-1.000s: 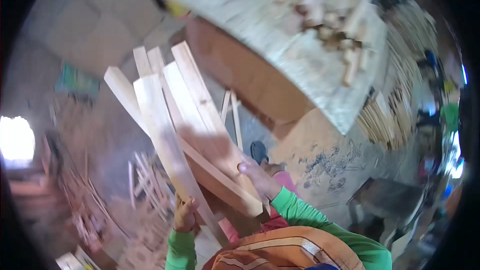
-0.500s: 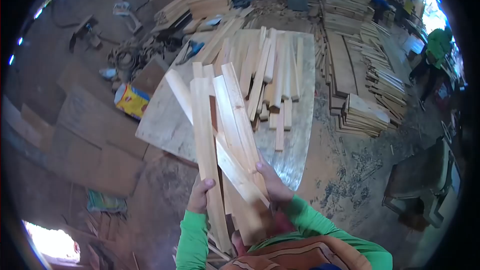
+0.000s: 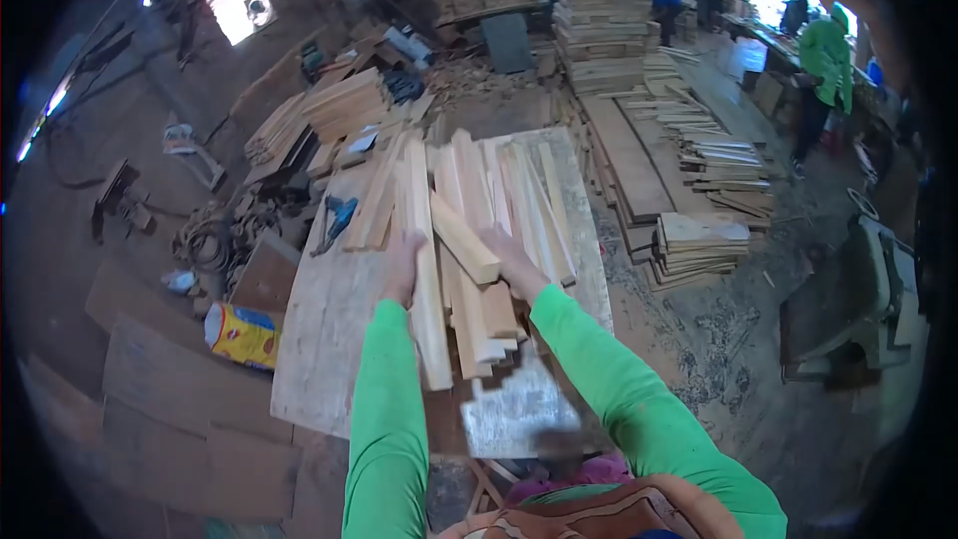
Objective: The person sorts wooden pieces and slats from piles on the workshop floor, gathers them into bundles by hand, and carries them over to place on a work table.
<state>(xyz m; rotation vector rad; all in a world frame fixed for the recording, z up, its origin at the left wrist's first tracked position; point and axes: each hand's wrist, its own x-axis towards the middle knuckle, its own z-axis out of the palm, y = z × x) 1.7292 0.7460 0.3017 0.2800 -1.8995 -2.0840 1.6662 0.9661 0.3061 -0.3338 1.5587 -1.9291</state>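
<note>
My left hand (image 3: 403, 266) is wrapped round the left side of a bundle of pale wooden strips (image 3: 426, 314), at a long piece. On the other side, my right hand (image 3: 511, 258) grips the same bundle, its fingers partly hidden by the wood. One short strip (image 3: 465, 240) lies slantwise across the top, between my hands. The bundle is over the worktable (image 3: 324, 354), among more loose strips (image 3: 534, 190); I cannot tell whether it rests on them. A blue power tool (image 3: 339, 220) lies on the table, left of the wood.
Stacked boards (image 3: 604, 30) rise beyond the table, with long planks (image 3: 639, 165) on the floor to the right. A yellow bag (image 3: 242, 336) stands by the table's left edge. A dark metal stand (image 3: 838, 299) is at right. A person in green (image 3: 826, 55) stands far right.
Both hands have moved forward, away from my body, carrying the bundle from near my lap to over the table. My view has tilted up, showing more of the workshop.
</note>
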